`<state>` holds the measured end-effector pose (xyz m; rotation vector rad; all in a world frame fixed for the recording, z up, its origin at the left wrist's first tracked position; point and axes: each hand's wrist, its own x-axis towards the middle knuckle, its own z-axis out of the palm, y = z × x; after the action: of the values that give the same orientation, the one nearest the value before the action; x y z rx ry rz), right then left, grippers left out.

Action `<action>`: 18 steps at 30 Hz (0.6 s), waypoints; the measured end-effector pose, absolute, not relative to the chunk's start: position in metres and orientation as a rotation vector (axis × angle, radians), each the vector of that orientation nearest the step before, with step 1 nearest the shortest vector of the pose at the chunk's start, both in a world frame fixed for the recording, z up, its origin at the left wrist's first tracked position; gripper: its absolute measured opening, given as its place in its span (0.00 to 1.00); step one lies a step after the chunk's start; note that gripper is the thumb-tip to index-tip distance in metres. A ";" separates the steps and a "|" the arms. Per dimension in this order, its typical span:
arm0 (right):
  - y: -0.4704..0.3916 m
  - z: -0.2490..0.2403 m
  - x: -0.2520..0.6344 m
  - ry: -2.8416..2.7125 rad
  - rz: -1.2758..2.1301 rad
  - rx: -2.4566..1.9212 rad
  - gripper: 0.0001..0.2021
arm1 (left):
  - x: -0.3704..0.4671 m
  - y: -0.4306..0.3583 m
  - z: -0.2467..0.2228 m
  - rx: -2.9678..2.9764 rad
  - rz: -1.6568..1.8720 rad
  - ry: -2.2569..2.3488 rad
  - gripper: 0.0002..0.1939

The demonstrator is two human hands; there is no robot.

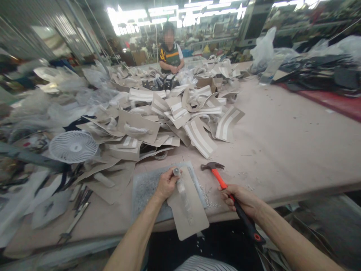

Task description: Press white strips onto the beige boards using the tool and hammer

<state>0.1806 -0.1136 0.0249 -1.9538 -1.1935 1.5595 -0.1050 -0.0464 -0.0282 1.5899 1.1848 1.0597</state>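
Observation:
My left hand (167, 183) is closed around a short metal punch (176, 172), whose round grey end faces up. Under it lies a beige panel (197, 216) with a handle wrapped in clear plastic (184, 197) along its middle. The panel rests partly on a grey metal plate (146, 192) and sticks out past the table's front edge. To the right, my right hand (239, 197) grips a claw hammer (218, 177) with an orange and black handle. The hammer's head is apart from the punch, over the table.
Many beige panels with white strips (200, 137) are heaped beyond the plate. A white fan (73, 146) and several metal tools (80, 210) lie left. Small white bits (208, 199) are scattered beside the plate. Across the table is another person (170, 56); dark pieces (324, 75) lie right.

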 end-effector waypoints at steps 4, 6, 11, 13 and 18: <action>-0.113 0.065 0.151 -1.290 1.366 -1.842 0.12 | -0.105 -0.046 -0.026 1.629 1.036 1.182 0.11; -0.113 0.077 0.138 -1.560 0.920 -1.782 0.17 | -0.105 -0.047 -0.026 1.629 1.046 1.177 0.11; -0.102 0.091 0.127 -2.233 0.396 -1.673 0.13 | -0.106 -0.048 -0.028 1.618 1.055 1.163 0.10; -0.097 0.105 0.128 -2.353 0.317 -1.618 0.12 | -0.106 -0.049 -0.029 1.616 1.047 1.164 0.10; -0.100 0.143 0.122 -1.882 0.070 -1.469 0.13 | -0.103 -0.045 -0.026 1.642 1.047 1.167 0.10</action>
<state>0.1216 -0.1003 0.1432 -1.4695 -1.8820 0.0702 -0.1026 -0.0454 -0.0257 1.6423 1.1669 1.0475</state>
